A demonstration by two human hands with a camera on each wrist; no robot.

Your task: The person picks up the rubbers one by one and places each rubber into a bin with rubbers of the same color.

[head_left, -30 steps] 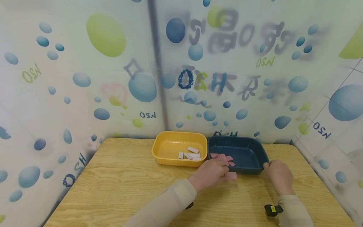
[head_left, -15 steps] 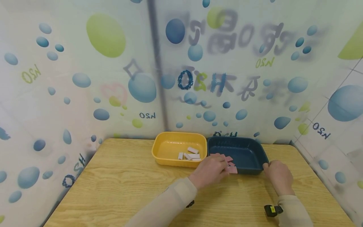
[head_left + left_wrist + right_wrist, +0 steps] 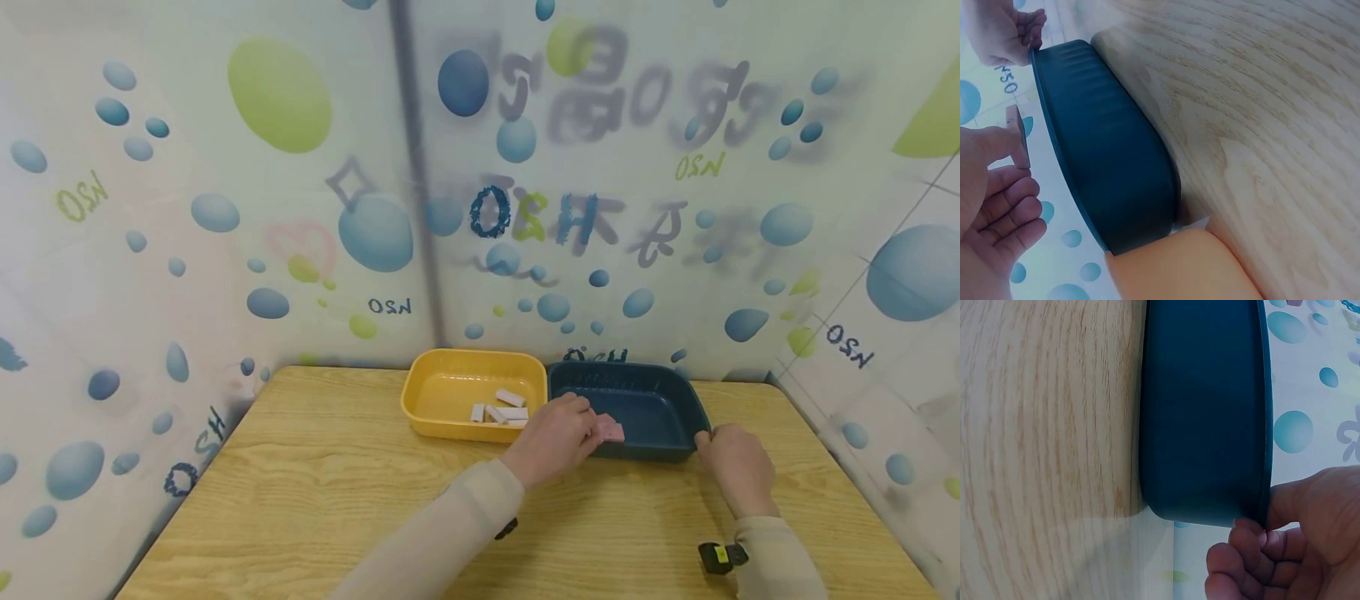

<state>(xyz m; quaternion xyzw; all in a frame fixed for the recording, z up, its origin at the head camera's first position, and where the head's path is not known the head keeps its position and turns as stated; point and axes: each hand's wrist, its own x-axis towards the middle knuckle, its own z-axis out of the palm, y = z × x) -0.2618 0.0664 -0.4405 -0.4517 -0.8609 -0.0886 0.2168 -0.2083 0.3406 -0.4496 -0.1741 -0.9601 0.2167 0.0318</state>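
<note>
In the head view, my left hand (image 3: 551, 437) is above the front wall of the dark blue tray (image 3: 660, 408), toward its left end. It pinches a flat pink rectangular block (image 3: 1019, 137), which the left wrist view shows above the level of the rim. More pink blocks that lay in this tray are mostly hidden behind the hand. At the tray's front right corner, my right hand (image 3: 738, 467) grips the rim between thumb and curled fingers, seen closely in the right wrist view.
Against the dark blue tray's left side stands a yellow tray (image 3: 450, 383) holding several white blocks (image 3: 512, 397). Both trays sit at the back of the wooden table (image 3: 322, 483), by a printed curtain (image 3: 300, 250).
My left hand has lifted the pink block from in front of the dark blue tray up over its front rim. The right hand keeps its grip on the corner.
</note>
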